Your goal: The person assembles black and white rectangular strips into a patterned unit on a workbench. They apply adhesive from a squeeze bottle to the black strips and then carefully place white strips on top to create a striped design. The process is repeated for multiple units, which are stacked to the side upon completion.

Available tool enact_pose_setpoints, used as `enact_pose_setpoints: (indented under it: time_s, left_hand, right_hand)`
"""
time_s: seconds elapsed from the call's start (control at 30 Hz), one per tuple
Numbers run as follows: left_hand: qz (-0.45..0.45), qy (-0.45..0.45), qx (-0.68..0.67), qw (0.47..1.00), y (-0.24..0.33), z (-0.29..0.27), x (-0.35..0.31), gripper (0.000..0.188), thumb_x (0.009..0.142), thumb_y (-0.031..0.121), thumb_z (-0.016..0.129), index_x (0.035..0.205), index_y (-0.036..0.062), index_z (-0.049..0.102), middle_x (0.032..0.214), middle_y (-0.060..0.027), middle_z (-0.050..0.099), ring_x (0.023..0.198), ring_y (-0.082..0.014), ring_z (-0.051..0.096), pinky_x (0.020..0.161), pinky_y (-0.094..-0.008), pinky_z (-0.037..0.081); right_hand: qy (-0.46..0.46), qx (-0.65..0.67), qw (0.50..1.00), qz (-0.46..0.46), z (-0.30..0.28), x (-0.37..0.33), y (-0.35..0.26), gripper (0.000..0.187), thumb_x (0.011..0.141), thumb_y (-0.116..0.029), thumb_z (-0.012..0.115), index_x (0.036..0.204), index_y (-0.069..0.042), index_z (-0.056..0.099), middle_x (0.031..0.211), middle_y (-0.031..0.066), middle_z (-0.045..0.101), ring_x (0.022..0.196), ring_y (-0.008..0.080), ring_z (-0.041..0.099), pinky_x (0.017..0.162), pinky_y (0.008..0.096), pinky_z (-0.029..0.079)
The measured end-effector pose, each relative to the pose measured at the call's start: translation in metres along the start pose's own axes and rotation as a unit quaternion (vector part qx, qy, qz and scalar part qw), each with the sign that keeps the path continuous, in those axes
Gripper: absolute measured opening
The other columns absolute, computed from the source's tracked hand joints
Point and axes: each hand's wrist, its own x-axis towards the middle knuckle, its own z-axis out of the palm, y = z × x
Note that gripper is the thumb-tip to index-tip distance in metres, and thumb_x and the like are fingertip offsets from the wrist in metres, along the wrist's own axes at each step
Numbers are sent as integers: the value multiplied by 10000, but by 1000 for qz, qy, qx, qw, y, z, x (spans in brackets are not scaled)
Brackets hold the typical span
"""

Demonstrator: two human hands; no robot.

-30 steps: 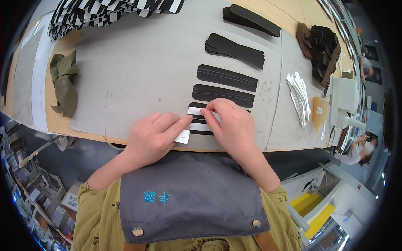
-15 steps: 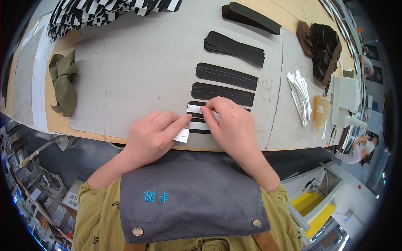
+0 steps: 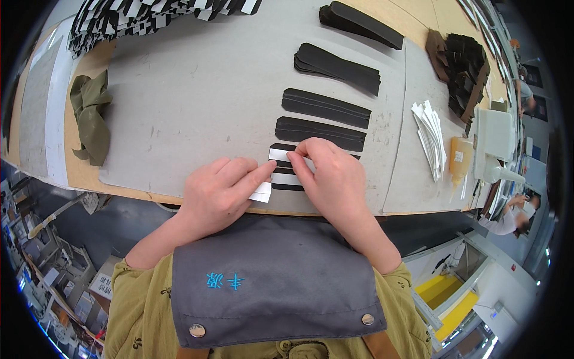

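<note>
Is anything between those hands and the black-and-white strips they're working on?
Nothing visible. The left hand and right hand both rest directly on the strips at the table's near edge.

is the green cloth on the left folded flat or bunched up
Bunched up: the green cloth lies crumpled and twisted on the table, with loose folds, not flat.

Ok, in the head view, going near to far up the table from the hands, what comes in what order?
White strips under the hands → flat black stack → second black stack → fanned black stack → far black stack.
</note>
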Motion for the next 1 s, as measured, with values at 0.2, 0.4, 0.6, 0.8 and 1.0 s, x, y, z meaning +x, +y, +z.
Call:
enact_pose_setpoints:
  time_s: [0.2,0.4,0.6,0.8,1.0]
  left_hand:
    - [-17,-20,11,1000,2,0,2,528,699,21,792,1211,149,782,959,-16,684,750,-182,635,606,-330,512]
    - [-32,-37,6,999,3,-2,3,531,696,-1,780,1209,140,781,959,-31,689,789,-201,671,624,-330,534]
    - [-31,-33,10,999,4,-1,3,504,725,-19,771,1206,131,783,936,-41,698,769,-207,668,610,-331,527]
    - [-27,-29,17,999,4,0,4,507,722,-29,764,1204,126,785,922,-44,698,751,-209,666,606,-326,523]
    - [-28,-32,21,999,4,0,3,516,713,-37,758,1204,119,785,917,-49,696,752,-213,667,609,-329,523]
  right_hand:
    - [13,3,1000,-10,-1,1,0,186,929,-196,755,858,-86,622,788,40,680,700,257,680,605,371,529]
    - [-32,31,997,68,-25,-8,14,207,943,-254,753,882,-80,659,811,69,691,724,283,680,635,396,522]
    - [-23,38,992,115,-40,-20,36,206,945,-266,754,896,-79,681,814,94,696,725,297,673,635,409,505]
    - [-1,16,994,109,-34,-21,40,195,943,-254,754,892,-83,675,808,84,698,718,294,670,621,405,500]
    - [4,-10,995,100,-33,-20,36,198,936,-253,759,880,-89,663,783,72,690,711,286,670,609,409,498]
